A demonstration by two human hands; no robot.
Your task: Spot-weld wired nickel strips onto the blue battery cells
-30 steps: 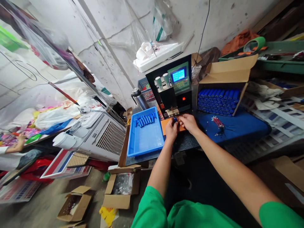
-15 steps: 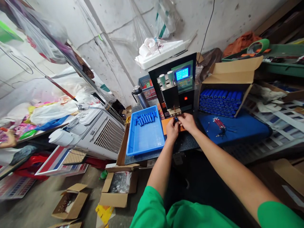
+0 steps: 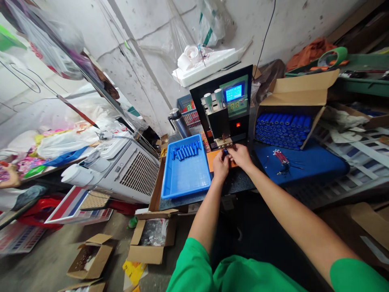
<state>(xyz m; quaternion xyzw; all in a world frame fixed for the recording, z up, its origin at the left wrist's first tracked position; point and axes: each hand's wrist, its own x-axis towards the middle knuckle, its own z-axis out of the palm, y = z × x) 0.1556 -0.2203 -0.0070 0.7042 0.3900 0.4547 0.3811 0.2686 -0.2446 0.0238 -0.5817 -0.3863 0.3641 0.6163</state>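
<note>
Both my hands meet below the head of a black machine [image 3: 219, 123] with a lit blue display. My left hand [image 3: 221, 164] is closed on a small blue cylinder [image 3: 225, 152], mostly covered by fingers. From the right, my right hand [image 3: 239, 155] pinches at the same cylinder, right under the machine's metal tips. An orange plate [image 3: 212, 160] lies beneath my hands. Left of them, a blue tray [image 3: 185, 178] holds several blue cylinders [image 3: 187, 151] at its far end.
Right of the machine, an open cardboard box [image 3: 298, 97] is stacked with blue cylinders. Red and black wires [image 3: 281, 157] lie on a blue surface. A steel flask [image 3: 180, 123] stands behind the tray. At far left, a person's hand [image 3: 11, 176] shows.
The view has shifted very slightly. My hands and the cylinder hold practically the same place under the machine.
</note>
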